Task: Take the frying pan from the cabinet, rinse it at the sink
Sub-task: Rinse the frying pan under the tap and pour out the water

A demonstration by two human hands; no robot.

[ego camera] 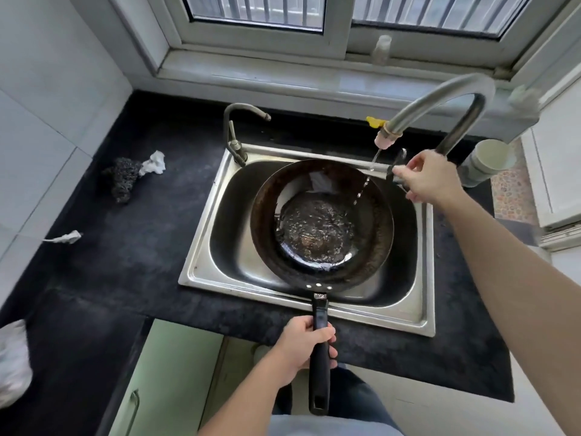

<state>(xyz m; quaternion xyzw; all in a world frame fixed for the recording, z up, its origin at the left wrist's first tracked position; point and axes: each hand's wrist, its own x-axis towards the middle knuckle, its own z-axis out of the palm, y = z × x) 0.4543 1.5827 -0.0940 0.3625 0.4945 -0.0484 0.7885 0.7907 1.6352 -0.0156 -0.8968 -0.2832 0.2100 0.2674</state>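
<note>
1. Black counter point(132, 247) all round us, steel sink point(201, 247) in the middle, window at the far side.
2. We hold the pan point(320, 228) over the basin, our left hand point(303, 344) clenched round its handle at the near edge.
3. Water runs from the tap point(440, 99) into the pan.
4. Our right hand point(430, 177) grips the tap lever, far right.

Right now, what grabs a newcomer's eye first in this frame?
The dark, round, long-handled frying pan held over the steel sink, with a thin water stream falling into it from the tall curved grey faucet. The left hand grips the black handle; the right hand is at the faucet lever. A dark steel-wool scrubber sits on the black counter, left.
</note>
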